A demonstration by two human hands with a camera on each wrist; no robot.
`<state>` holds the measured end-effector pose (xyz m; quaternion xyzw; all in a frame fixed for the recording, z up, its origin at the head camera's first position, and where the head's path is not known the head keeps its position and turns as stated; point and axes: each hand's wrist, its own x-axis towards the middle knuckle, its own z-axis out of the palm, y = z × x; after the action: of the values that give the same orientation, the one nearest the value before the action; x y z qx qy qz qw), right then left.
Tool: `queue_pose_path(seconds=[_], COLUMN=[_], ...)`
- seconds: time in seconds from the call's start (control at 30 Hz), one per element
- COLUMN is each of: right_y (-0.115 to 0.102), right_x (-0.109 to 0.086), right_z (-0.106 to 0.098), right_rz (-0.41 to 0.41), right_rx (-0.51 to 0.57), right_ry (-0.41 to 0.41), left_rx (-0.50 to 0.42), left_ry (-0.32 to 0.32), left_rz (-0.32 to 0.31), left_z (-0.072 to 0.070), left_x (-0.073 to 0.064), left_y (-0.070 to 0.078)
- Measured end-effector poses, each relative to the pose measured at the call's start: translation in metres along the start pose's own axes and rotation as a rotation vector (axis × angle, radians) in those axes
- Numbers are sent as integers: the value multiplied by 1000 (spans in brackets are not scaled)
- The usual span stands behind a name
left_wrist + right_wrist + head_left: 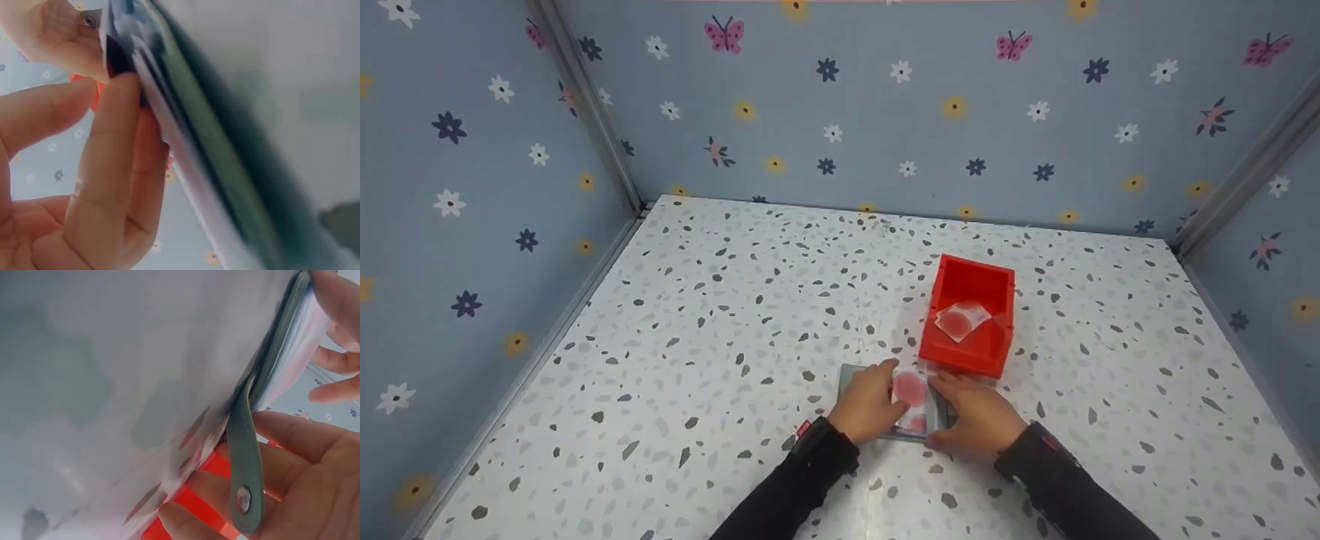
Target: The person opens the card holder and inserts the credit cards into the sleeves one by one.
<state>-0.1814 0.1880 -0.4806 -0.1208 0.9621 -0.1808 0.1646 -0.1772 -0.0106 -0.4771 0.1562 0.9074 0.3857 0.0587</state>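
Observation:
A grey-green card holder (849,375) with clear sleeves lies opened on the table, a card (910,388) with a pink round print showing in it. Along its left side is my left hand (868,403), the fingertips (125,90) touching the edge of the sleeves. My right hand (976,414) lies at the right side, its fingers extended against the holder's edge. A strap (246,461) with a metal snap crosses in front of those right fingers in the right wrist view. Part of the holder is hidden under both hands.
Just beyond the right hand stands a red open-topped bin (971,360) with several pink-printed cards (960,322) inside. Flower-patterned panels (870,105) enclose the speckled white table (720,300) at the back and both sides.

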Motion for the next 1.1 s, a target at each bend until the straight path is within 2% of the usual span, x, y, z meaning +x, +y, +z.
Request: queue_pose_path(seconds=[0.33, 0.5, 0.9, 1.1], right_y=[0, 1, 0, 0], right_x=[1, 2, -1, -1], right_z=[0, 0, 1, 1], right_rz=[-4, -27, -33, -22], right_rx=[18, 16, -13, -15], right_ry=[22, 34, 59, 41], left_rx=[52, 86, 56, 75], left_ry=[-9, -29, -81, -49], left_rz=[29, 16, 37, 59], left_z=[4, 3, -2, -8], left_x=[-6, -6, -10, -11], left_y=[10, 12, 6, 1])
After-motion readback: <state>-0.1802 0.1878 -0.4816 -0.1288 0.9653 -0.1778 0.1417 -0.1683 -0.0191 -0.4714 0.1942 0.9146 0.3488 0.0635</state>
